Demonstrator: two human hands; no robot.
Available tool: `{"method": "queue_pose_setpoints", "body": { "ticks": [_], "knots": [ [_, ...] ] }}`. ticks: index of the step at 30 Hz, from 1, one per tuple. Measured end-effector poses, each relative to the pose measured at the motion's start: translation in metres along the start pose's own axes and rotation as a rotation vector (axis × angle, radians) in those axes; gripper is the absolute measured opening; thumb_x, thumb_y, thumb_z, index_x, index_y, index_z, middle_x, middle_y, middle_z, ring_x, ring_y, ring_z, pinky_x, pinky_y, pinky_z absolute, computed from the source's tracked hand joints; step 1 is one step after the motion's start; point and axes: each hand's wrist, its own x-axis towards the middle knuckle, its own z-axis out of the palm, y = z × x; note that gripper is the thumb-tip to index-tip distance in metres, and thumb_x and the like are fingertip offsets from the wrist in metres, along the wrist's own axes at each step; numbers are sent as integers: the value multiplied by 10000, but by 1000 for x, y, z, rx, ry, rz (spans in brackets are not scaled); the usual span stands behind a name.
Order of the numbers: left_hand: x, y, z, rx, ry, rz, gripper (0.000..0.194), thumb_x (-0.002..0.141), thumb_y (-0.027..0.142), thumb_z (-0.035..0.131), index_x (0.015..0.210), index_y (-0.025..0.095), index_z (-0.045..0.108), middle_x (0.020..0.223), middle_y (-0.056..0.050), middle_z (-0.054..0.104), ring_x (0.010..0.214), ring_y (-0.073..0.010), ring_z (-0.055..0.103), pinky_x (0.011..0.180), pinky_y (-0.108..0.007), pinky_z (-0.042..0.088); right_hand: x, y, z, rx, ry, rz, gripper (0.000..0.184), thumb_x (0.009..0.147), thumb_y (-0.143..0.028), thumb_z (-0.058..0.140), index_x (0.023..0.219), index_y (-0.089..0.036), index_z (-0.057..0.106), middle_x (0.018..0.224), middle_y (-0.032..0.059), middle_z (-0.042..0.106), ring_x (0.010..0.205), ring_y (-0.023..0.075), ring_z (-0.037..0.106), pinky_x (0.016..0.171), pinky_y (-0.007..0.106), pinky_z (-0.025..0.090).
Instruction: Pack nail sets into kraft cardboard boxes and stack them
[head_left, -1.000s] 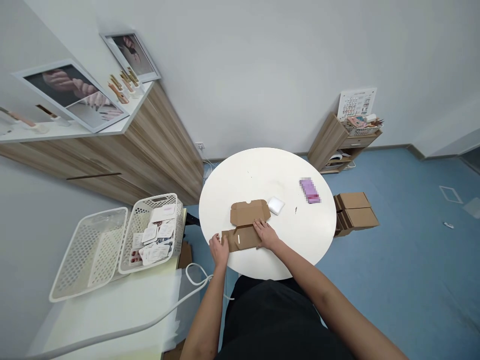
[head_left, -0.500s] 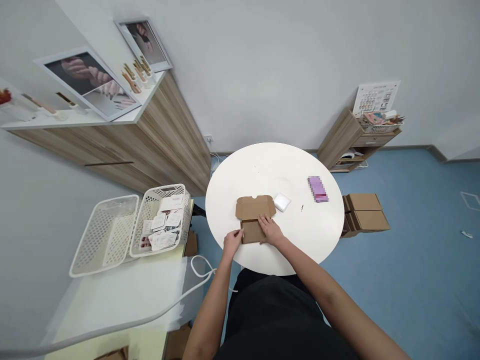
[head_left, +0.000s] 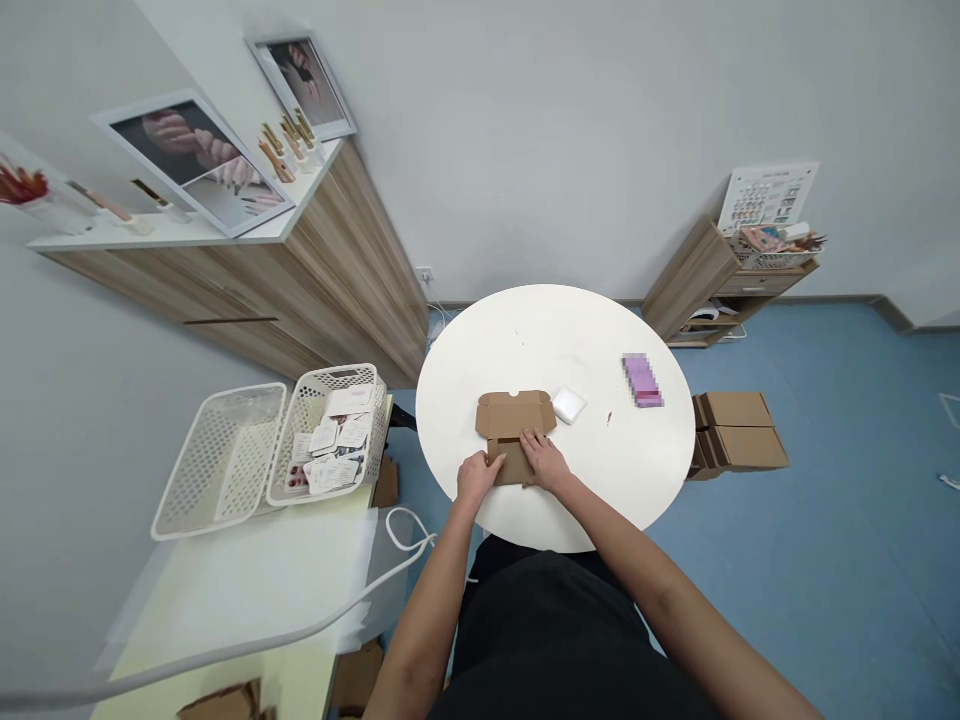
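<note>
A flat kraft cardboard mailer box (head_left: pixel 514 415) lies on the round white table (head_left: pixel 555 340), its tabbed lid panel towards the far side. My left hand (head_left: pixel 478 477) grips the near left end of the folded cardboard. My right hand (head_left: pixel 544 462) presses down on the folded front section (head_left: pixel 510 464), and part of that section is hidden under my fingers. To the right of the box lies a small white packet (head_left: pixel 568 405). Farther right is a purple item (head_left: pixel 642 381), which is blurred.
Stacked cardboard boxes (head_left: pixel 736 432) stand on the blue floor to the right. At left, a white lattice basket (head_left: pixel 326 435) holds several printed cards next to a second basket (head_left: pixel 221 460). A white cable (head_left: pixel 405 525) curves near the left table's edge.
The cardboard's near section has folded up and become shorter. My left hand has moved right, closer to my right hand. The whole view has shifted slightly.
</note>
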Motion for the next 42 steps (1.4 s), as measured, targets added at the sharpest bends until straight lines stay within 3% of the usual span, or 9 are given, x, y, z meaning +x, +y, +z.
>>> {"method": "queue_pose_setpoints", "body": {
  "ticks": [6, 13, 19, 26, 33, 42],
  "knots": [
    [2, -9, -10, -160, -123, -24, 310, 830, 457, 630, 980, 191, 685, 978, -76, 747, 954, -240, 675, 719, -275, 444, 0, 0, 0, 13, 16, -9, 1192, 597, -417, 865, 1551, -161, 198, 1603, 154, 230, 1479, 353, 171, 1168, 475, 247],
    [3, -8, 8, -112, 0, -37, 303, 847, 498, 615, 882, 200, 658, 908, -69, 737, 916, -236, 672, 695, -278, 418, -1, 1, 1, 30, 44, -17, 1181, 586, -383, 877, 1545, -168, 221, 1588, 158, 270, 1474, 351, 191, 1170, 472, 250],
    [10, -11, 19, -21, 112, -3, 241, 870, 434, 610, 777, 216, 565, 817, -30, 699, 818, -195, 649, 647, -264, 370, -3, 1, 1, 33, 45, -17, 1184, 588, -380, 877, 1547, -164, 217, 1588, 161, 269, 1473, 354, 195, 1172, 478, 248],
    [24, -13, 14, 48, 82, -23, 255, 840, 414, 637, 698, 220, 552, 790, -21, 690, 803, -195, 640, 647, -266, 365, -3, -1, -2, 27, 33, -7, 1173, 595, -376, 880, 1545, -166, 225, 1591, 161, 262, 1474, 349, 192, 1174, 470, 246],
    [33, -10, 10, 112, 61, -20, 104, 797, 238, 613, 705, 220, 568, 797, -39, 679, 805, -213, 642, 643, -276, 373, -3, 0, 1, 27, 37, -15, 1209, 579, -398, 887, 1550, -173, 204, 1595, 160, 251, 1474, 358, 187, 1172, 486, 243],
    [24, -9, 22, 178, 110, 58, 85, 874, 205, 495, 868, 228, 576, 828, -40, 653, 831, -214, 628, 700, -289, 410, -1, 0, 4, 21, 48, -7, 1205, 580, -397, 885, 1551, -177, 206, 1595, 153, 253, 1475, 355, 186, 1171, 482, 245]
  ]
}}
